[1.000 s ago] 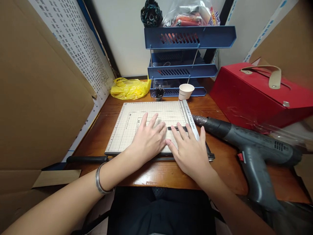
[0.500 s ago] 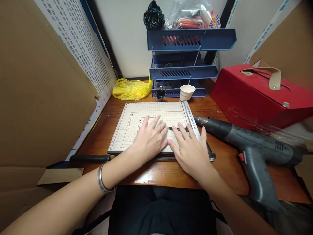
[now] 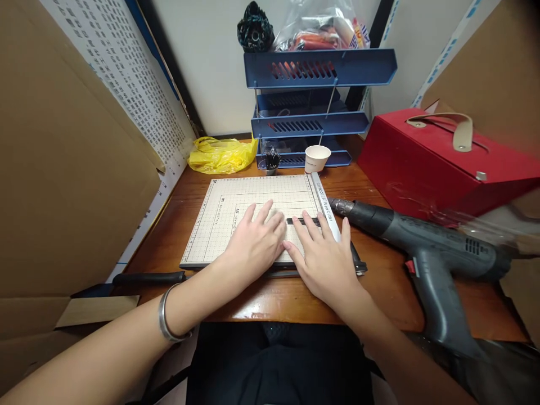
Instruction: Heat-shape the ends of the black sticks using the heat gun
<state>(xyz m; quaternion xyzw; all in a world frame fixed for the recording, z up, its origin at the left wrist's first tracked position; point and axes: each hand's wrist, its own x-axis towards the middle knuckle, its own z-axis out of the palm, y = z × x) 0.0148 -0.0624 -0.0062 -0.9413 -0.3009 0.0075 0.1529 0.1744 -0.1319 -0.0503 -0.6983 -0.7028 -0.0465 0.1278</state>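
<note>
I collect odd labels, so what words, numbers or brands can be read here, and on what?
"Paper Cutter": on the metal strip along the board; the brand before it is blurred.
"B5": on the board.
"A5": on the board; its smaller markings are unreadable.
Too small or blurred: print on the paper cup, clear bag and white sheet.

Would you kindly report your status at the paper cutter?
Left hand, right hand spread over paper cutter. Black strips partly covered by right hand. Heat gun just right, off the board.
</note>
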